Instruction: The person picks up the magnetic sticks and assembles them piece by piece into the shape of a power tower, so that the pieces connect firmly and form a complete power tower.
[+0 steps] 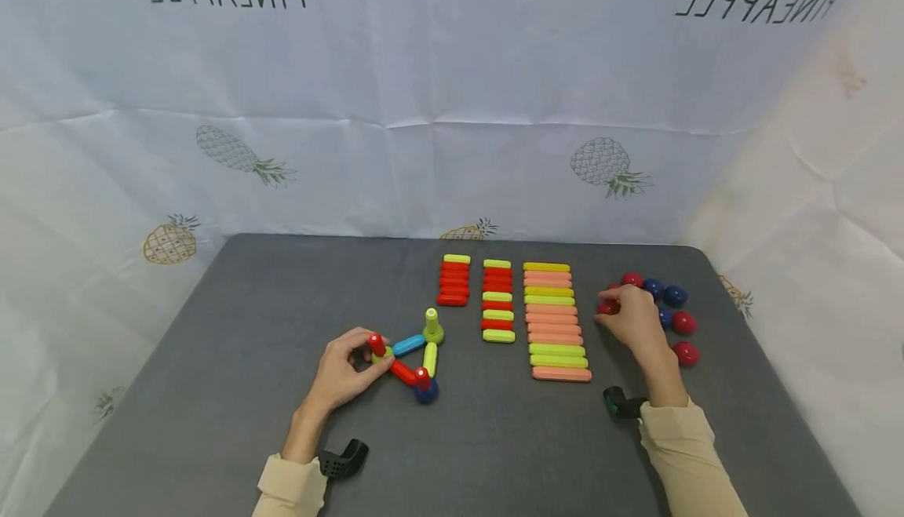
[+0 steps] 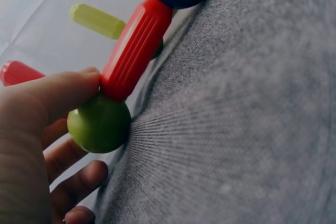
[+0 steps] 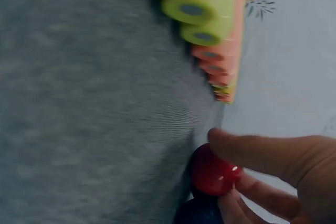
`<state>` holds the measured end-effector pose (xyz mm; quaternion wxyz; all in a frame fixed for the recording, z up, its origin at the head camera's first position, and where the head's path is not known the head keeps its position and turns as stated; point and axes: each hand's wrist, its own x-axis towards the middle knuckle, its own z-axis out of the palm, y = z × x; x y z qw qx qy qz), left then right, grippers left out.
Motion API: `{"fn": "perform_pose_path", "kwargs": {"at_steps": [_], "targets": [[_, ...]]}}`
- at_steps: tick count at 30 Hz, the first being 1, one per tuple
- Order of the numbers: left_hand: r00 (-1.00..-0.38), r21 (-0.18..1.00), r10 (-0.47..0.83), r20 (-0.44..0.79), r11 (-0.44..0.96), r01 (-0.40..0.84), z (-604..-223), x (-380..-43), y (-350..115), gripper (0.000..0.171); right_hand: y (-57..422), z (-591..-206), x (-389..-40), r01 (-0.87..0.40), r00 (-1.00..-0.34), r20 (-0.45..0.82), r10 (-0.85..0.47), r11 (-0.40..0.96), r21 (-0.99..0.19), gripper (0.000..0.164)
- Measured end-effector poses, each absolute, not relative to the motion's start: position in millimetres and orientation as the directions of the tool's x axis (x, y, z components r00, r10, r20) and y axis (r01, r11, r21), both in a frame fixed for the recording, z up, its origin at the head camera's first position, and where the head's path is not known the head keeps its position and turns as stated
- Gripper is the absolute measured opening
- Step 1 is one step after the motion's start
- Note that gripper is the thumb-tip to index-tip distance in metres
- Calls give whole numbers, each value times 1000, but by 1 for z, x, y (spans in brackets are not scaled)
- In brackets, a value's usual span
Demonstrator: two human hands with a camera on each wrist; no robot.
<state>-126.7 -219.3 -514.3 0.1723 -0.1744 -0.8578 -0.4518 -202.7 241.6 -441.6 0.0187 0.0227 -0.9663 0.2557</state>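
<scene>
On the left, a triangular frame of magnetic rods and balls lies on the table, with a blue rod [image 1: 408,345], a red rod [image 2: 137,48] and a lime rod [image 1: 430,358] as its sides. Two corners are green balls and one is a blue ball [image 1: 427,391]; short rods stand up from all three. My left hand [image 1: 339,372] holds the nearest green ball [image 2: 98,125] between thumb and fingers. Over at the ball cluster, my right hand [image 1: 636,321] pinches a red ball [image 3: 214,171], its thumb on top. A dark ball [image 3: 198,212] sits right beside that one.
Two columns of short red and lime rods [image 1: 454,282] lie mid-table. Right of them runs a column of longer orange, lime and yellow rods [image 1: 554,329]. More red and blue balls [image 1: 675,296] surround the right hand. A pineapple-print cloth [image 1: 395,180] hangs behind the grey table [image 1: 212,391].
</scene>
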Motion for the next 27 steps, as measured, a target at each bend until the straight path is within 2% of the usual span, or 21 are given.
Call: {"fn": "perform_pose_path", "kwargs": {"at_steps": [5,9,14,16,18,23,27], "targets": [[-882,723,168,441,515,460,-514,-126,-218,21,238,-439,-196,-36,-996,85,6,872,-487,40],[-881,723,187,434,511,464,-515,-126,-218,21,219,-419,-180,-134,-977,214,-4,790,-598,39],[-884,719,204,420,519,462,-517,-124,-219,23,152,-389,-145,-353,-936,297,-191,483,-802,35],[-881,718,211,423,516,468,-516,-124,-219,23,123,-387,-131,-406,-903,304,-302,373,-834,34],[-879,718,216,425,511,473,-516,-125,-218,24,98,-390,-120,-448,-863,309,-399,324,-833,33],[-877,714,222,427,513,477,-516,-126,-219,24,59,-404,-108,-517,-803,299,-516,352,-780,33],[-879,712,223,422,519,474,-515,-125,-221,23,49,-411,-105,-522,-799,283,-531,380,-763,34]]}}
